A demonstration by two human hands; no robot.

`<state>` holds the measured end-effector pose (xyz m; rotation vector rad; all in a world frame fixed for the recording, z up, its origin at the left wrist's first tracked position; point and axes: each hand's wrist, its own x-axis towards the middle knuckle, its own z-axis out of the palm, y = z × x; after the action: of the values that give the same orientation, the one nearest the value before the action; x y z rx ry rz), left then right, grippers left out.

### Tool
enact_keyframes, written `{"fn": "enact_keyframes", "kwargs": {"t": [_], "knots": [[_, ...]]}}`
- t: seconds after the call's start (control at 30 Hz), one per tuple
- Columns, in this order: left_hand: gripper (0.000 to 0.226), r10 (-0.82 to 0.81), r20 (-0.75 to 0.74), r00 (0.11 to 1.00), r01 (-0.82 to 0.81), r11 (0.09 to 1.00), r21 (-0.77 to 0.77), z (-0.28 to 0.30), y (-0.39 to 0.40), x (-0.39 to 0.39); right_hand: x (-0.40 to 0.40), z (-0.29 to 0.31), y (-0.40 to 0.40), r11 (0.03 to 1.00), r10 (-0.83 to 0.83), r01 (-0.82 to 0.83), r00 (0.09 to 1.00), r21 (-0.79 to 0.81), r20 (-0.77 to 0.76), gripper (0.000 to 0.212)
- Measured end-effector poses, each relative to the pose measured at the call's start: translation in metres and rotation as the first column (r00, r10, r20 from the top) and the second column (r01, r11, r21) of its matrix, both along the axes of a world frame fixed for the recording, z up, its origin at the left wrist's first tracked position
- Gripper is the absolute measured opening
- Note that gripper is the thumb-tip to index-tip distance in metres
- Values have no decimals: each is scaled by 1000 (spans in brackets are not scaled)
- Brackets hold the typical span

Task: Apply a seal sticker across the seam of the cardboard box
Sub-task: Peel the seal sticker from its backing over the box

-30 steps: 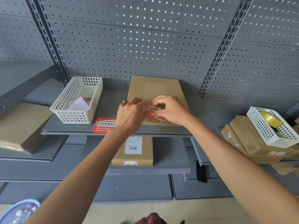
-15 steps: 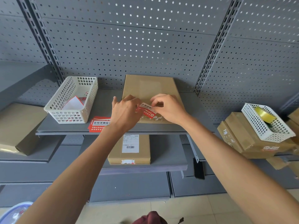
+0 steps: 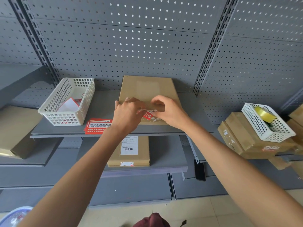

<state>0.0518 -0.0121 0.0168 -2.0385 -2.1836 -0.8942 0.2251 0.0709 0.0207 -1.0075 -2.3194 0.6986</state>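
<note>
A flat brown cardboard box (image 3: pixel 147 89) lies on the grey shelf (image 3: pixel 101 105), its near edge facing me. A red and white seal sticker (image 3: pixel 148 114) is stretched between my two hands just over that near edge. My left hand (image 3: pixel 127 114) pinches the sticker's left end. The right end is pinched by my right hand (image 3: pixel 168 110), thumb and forefinger on it. Whether the sticker touches the box I cannot tell. My hands hide the front part of the box top.
A stack of red sticker sheets (image 3: pixel 98 126) lies left of the box, beside a white basket (image 3: pixel 68 102) with paper scraps. A labelled box (image 3: pixel 131 151) sits on the lower shelf. At the right, a white basket (image 3: pixel 265 123) with a tape roll rests on stacked boxes.
Both hands have shifted slightly toward the box's near edge with the sticker held between them, and the sticker now looks lower and flatter. The view has tilted a little.
</note>
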Motion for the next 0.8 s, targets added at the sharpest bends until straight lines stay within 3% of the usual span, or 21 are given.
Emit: {"fn": "enact_keyframes", "kwargs": {"t": [0.27,0.7,0.8], "knots": [[13,0,-30,1000,1,1000,20,0,-1,1,8,-2,1,993,-46,46,999,110,-5,5],[14,-17,-45,999,17,1000,3,2,-2,0,10,0,1,995,2,-9,998,104,62,4],[14,-21,-34,999,21,1000,-2,1,-1,-1,11,-4,-2,995,-31,31,1000,97,-5,26]]}}
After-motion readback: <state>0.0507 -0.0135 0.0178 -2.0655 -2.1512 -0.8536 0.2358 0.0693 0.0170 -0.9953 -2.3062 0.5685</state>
